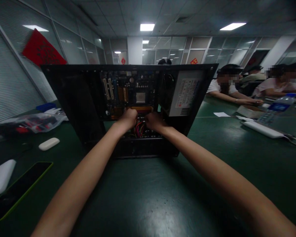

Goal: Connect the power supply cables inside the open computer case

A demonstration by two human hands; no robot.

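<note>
An open black computer case [71,98] stands upright on the dark green table [148,197], showing its motherboard [128,90], a fan [166,90] and a grey power supply [187,93]. Both my arms reach into its lower part. My left hand [128,118] is closed like a fist just under the board's orange connector. My right hand [154,121] is closed beside it. Between and under the hands hangs a bundle of red, yellow and pink wires [140,129]. What the fingers grip is hidden.
A white oval object [49,143], a dark tablet with a green edge [17,191] and a plastic bag of parts [37,121] lie at the left. At the right sit other people [227,92], a water bottle [276,110] and a white keyboard [261,129].
</note>
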